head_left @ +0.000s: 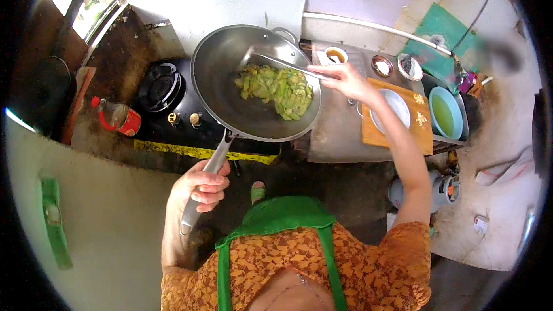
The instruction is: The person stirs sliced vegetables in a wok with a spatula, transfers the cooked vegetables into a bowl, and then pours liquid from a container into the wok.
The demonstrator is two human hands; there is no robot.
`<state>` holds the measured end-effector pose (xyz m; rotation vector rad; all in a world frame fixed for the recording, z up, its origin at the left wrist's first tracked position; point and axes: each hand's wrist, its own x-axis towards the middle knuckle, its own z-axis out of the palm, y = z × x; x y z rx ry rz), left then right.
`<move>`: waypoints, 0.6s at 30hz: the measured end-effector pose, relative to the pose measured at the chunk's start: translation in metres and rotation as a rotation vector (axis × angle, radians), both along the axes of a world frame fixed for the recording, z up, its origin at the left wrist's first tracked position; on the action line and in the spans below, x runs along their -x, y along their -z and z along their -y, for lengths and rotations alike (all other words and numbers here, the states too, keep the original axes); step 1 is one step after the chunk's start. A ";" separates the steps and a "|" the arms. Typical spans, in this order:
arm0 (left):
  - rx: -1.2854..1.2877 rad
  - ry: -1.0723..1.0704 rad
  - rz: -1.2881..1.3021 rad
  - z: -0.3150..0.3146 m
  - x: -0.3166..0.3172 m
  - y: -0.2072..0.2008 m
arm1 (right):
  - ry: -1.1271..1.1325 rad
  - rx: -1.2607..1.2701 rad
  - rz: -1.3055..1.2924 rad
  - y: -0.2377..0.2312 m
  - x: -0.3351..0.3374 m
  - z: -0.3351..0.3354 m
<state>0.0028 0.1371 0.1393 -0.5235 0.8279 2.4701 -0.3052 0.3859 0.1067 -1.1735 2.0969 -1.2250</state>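
Observation:
A large steel wok is over the right side of the black gas stove, its long handle pointing toward me. My left hand is closed around that handle. Sliced green vegetables lie in a heap across the wok's middle and right side. From the right, my right hand grips the handle of a metal spatula. The spatula's blade rests inside the wok, at the upper left edge of the vegetables.
A free burner and a red-capped bottle are at left. On the right counter are a wooden board with a white plate and chopped bits, a bowl of brown liquid, small bowls and a blue basin. A gas cylinder stands below.

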 end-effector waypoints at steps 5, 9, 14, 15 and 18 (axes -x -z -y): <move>-0.008 -0.015 -0.041 -0.056 -0.008 -0.022 | -0.056 0.134 0.186 0.020 -0.009 -0.023; -0.008 0.064 -0.037 -0.095 0.003 -0.037 | -0.050 0.026 0.270 0.003 -0.012 -0.112; -0.003 0.091 -0.013 -0.118 0.002 -0.038 | 0.014 -0.254 0.077 -0.018 -0.018 -0.212; 0.004 0.115 -0.009 -0.120 0.004 -0.039 | 0.039 -0.196 0.050 -0.020 -0.022 -0.220; 0.042 0.196 0.018 -0.125 0.014 -0.046 | 0.062 0.031 -0.054 -0.019 -0.026 -0.224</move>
